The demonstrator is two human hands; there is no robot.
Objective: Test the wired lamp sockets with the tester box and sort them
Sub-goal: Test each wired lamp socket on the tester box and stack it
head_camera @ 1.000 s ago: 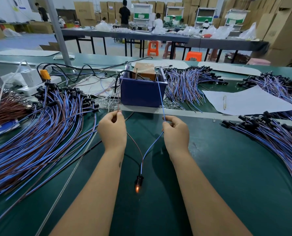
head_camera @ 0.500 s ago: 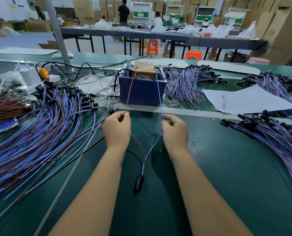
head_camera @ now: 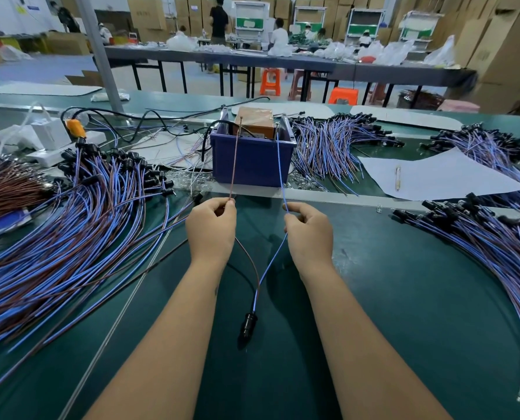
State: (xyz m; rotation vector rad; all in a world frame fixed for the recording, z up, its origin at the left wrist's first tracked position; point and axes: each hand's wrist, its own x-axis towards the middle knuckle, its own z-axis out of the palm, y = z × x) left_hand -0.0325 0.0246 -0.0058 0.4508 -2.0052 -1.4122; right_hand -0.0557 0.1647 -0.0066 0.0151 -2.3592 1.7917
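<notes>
My left hand (head_camera: 211, 228) pinches the brown wire (head_camera: 234, 165) of one lamp socket. My right hand (head_camera: 308, 230) pinches its blue wire (head_camera: 280, 165). Both wire ends reach up to the brown tester box (head_camera: 257, 121) inside the blue bin (head_camera: 252, 160). The black socket (head_camera: 248, 324) hangs low between my forearms, just above the green table (head_camera: 389, 298); its bulb is dark.
A big heap of blue-and-brown wired sockets (head_camera: 70, 237) covers the left of the table, another pile (head_camera: 495, 237) lies on the right and one (head_camera: 337, 144) behind the bin. A white sheet with a pen (head_camera: 398, 177) lies at right. A power strip (head_camera: 55, 147) sits far left.
The bulb glowed orange a second ago and is dark now. My left hand lifted the brown wire up toward the tester box. The socket swung slightly.
</notes>
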